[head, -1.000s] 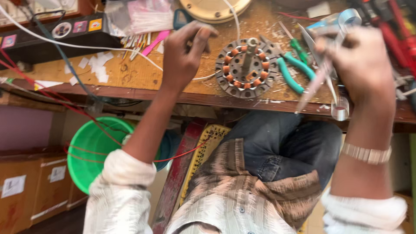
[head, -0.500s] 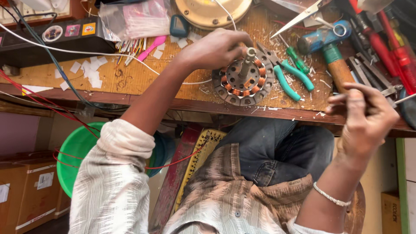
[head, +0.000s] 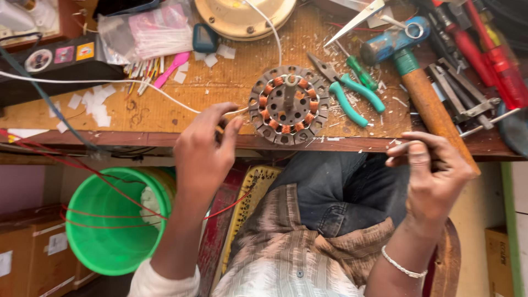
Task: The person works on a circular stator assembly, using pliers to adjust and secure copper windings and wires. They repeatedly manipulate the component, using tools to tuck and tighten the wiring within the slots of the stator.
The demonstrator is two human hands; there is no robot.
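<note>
Left hand [head: 204, 148] grip pinching white wire [head: 110, 82] beside stator [head: 288, 104]; right hand [head: 432, 176] clenched, contents unclear.

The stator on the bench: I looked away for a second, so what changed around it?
The left hand drew back off the stator to the bench edge, pinching a thin wire. The right hand dropped below the bench, fingers closed. Stator, pliers and hammer stayed put.
</note>
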